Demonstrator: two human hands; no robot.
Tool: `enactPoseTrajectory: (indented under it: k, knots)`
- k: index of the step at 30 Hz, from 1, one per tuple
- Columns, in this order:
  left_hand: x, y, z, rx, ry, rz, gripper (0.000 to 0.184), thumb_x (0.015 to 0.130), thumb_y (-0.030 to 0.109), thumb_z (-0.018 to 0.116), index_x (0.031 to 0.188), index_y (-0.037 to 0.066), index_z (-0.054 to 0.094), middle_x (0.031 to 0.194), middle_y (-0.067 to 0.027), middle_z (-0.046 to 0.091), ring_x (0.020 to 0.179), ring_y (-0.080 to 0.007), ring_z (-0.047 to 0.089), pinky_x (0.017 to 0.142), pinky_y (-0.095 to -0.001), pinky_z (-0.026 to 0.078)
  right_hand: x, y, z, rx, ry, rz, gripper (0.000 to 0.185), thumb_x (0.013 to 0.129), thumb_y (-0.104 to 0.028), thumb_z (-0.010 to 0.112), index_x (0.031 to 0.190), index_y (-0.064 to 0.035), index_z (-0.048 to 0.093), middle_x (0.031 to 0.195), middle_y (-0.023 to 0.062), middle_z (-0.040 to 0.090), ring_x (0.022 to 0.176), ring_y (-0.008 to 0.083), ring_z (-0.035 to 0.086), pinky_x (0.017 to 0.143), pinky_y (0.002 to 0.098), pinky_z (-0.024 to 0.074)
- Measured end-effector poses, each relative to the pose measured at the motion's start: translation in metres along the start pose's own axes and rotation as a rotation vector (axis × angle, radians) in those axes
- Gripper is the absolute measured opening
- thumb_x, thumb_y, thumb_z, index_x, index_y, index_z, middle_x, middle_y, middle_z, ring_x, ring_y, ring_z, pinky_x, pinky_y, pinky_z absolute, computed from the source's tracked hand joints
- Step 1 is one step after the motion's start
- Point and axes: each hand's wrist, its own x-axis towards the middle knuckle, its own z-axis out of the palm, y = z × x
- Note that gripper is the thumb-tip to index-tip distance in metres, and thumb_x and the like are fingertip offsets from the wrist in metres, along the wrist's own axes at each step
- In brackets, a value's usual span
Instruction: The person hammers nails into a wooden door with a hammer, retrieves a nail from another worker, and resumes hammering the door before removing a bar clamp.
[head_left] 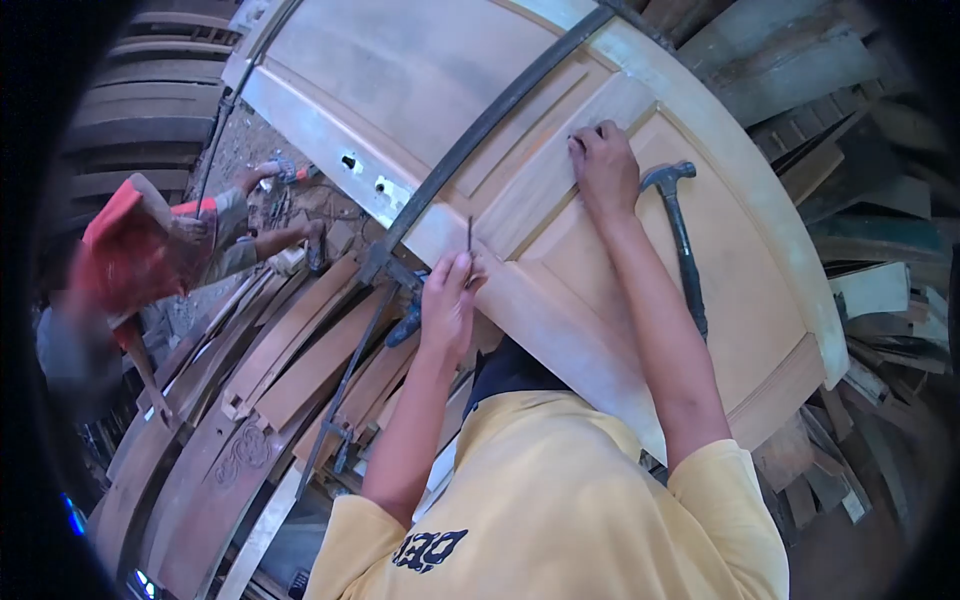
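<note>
A panelled wooden door lies flat in front of me, with a dark metal bar clamp across it. Near the door's close edge, my left hand pinches a thin dark rod, held upright over the frame wood. Farther up, my right hand rests on the middle rail with its fingers curled together; what they hold, if anything, is too small to make out. A claw hammer lies on the door panel just right of my right forearm.
At the left a person in a red shirt bends near the floor. Curved wooden boards are stacked at the lower left, under the clamp's end. More boards and offcuts lie beyond the door's right side.
</note>
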Motion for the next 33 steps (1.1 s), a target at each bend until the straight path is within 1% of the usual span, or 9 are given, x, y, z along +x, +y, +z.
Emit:
enactPoseTrajectory:
  k: [15,17,18,20,21,23,26,29,33]
  knots:
    - [-0.043,-0.019,-0.067,0.144,0.164,0.087,0.019,0.103,0.026,0.068,0.11,0.008,0.07,0.099,0.0012,0.069,0.091,-0.0076,0.063,0.087,-0.0268,0.05,0.037,0.027,-0.017,0.009,-0.284,-0.308,0.016,0.091,-0.017,0.066,0.103,-0.0063,0.07,0.104,0.012,0.067,0.095,0.0346,0.069,0.081,0.0482,0.0554]
    - [-0.045,-0.019,-0.068,0.173,0.151,0.087,0.019,0.103,0.026,0.068,0.11,0.008,0.07,0.098,0.0015,0.069,0.091,-0.0074,0.063,0.087,-0.0264,0.05,0.049,0.057,-0.017,0.421,-0.069,0.098,0.032,0.091,-0.015,0.064,0.122,-0.0097,0.069,0.119,0.0137,0.069,0.101,0.0332,0.07,0.086,0.0417,0.0564]
    - [-0.048,-0.02,-0.071,0.183,0.156,0.095,0.019,0.103,0.026,0.068,0.11,0.008,0.07,0.097,0.0016,0.069,0.091,-0.0075,0.062,0.087,-0.0261,0.05,0.056,0.072,-0.025,0.41,-0.065,0.095,0.032,0.091,-0.015,0.064,0.122,-0.0097,0.069,0.119,0.0137,0.069,0.101,0.0332,0.07,0.086,0.0417,0.0564]
    - [-0.052,-0.023,-0.077,0.191,0.159,0.104,0.019,0.103,0.026,0.068,0.11,0.008,0.07,0.096,0.0018,0.068,0.091,-0.0075,0.062,0.087,-0.0258,0.05,0.069,0.087,-0.045,0.33,0.56,0.405,0.049,0.093,-0.019,0.061,0.142,-0.0132,0.06,0.14,0.0167,0.061,0.119,0.0334,0.064,0.099,0.0417,0.0527]
    - [-0.054,-0.024,-0.081,0.2,0.163,0.098,0.019,0.103,0.025,0.067,0.11,0.008,0.07,0.096,0.0019,0.068,0.091,-0.0075,0.062,0.087,-0.0257,0.049,0.068,0.088,-0.045,0.326,0.566,0.409,0.049,0.093,-0.019,0.061,0.142,-0.0132,0.06,0.14,0.0167,0.061,0.119,0.0334,0.064,0.099,0.0417,0.0527]
    - [-0.056,-0.025,-0.082,0.204,0.171,0.099,0.019,0.104,0.025,0.067,0.11,0.008,0.07,0.096,0.002,0.068,0.09,-0.0075,0.061,0.087,-0.0255,0.049,0.066,0.091,-0.039,-0.307,0.077,0.156,0.056,0.096,-0.027,0.059,0.151,-0.0184,0.052,0.15,0.0165,0.052,0.134,0.0389,0.053,0.11,0.054,0.0434]
    - [-0.059,-0.023,-0.08,0.239,0.188,0.112,0.019,0.104,0.024,0.066,0.11,0.006,0.07,0.096,0.0014,0.068,0.089,-0.0076,0.061,0.086,-0.0252,0.049,0.056,0.084,-0.033,-0.504,-0.148,0.115,0.055,0.101,-0.038,0.056,0.153,-0.0231,0.052,0.154,0.0156,0.048,0.141,0.0408,0.044,0.113,0.0655,0.0338]
    - [-0.063,-0.024,-0.079,0.322,0.175,0.144,0.021,0.104,0.022,0.066,0.111,0.003,0.07,0.095,0.0001,0.067,0.089,-0.0081,0.06,0.084,-0.0251,0.048,0.054,0.079,-0.036,-0.499,-0.216,0.089,0.053,0.103,-0.047,0.053,0.153,-0.0302,0.051,0.156,0.0173,0.046,0.142,0.0441,0.041,0.112,0.0711,0.0315]
    - [-0.068,-0.024,-0.071,0.327,0.189,0.152,0.022,0.104,0.024,0.066,0.11,0.003,0.07,0.096,-0.0004,0.068,0.09,-0.0084,0.06,0.085,-0.0257,0.048,0.019,0.039,-0.04,-0.595,-0.241,-0.128,0.059,0.104,-0.051,0.051,0.156,-0.0245,0.048,0.166,0.0147,0.035,0.153,0.0419,0.029,0.12,0.0659,0.0253]
